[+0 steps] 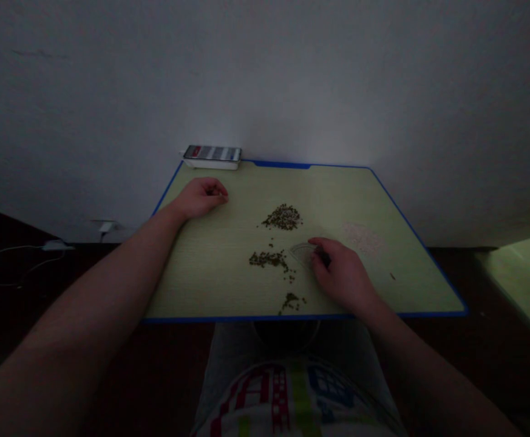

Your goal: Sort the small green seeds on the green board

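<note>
My right hand [340,272] is closed on a clear, curved piece of plastic that looks like a protractor [302,250]. Its rounded edge lies on the tabletop, beside the small dark seeds or beans [268,259] in the middle group. Farther back sits a larger heap of the same dark grains [283,217], and a small scatter [291,300] lies close to the front edge. My left hand [202,197] rests at the left of the table with its fingers curled and thumb against them; whatever they may hold is hidden.
The pale, blue-edged table [228,291] stands against a wall. A phone [213,153] lies on a white box at its back left corner. Pale grains [362,238] are spread right of my right hand, with a small brown sliver [393,276] nearer the front. A plugged-in charger [105,228] is at left.
</note>
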The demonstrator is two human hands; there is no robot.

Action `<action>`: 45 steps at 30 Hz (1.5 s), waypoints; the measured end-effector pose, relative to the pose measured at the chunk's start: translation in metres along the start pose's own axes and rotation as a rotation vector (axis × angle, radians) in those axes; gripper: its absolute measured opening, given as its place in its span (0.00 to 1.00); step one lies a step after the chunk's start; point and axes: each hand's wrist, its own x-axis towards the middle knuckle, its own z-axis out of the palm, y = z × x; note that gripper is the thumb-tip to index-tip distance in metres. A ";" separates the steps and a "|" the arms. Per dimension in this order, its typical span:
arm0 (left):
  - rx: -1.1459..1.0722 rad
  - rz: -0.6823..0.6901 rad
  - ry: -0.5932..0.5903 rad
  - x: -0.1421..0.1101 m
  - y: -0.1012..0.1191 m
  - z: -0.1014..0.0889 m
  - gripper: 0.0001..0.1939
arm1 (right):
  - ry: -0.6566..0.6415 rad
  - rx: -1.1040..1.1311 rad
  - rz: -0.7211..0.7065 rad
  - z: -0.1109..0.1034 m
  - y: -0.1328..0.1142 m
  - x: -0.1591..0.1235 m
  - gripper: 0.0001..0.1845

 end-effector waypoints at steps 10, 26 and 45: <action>-0.015 0.010 0.002 -0.002 0.006 0.001 0.10 | 0.102 -0.120 0.141 -0.020 0.041 0.001 0.20; 0.004 0.000 -0.001 0.001 0.000 -0.001 0.11 | -0.054 0.033 0.017 -0.018 0.008 0.019 0.18; -0.003 0.005 0.002 -0.002 0.006 0.000 0.10 | -0.309 0.113 -0.128 -0.034 0.023 0.032 0.16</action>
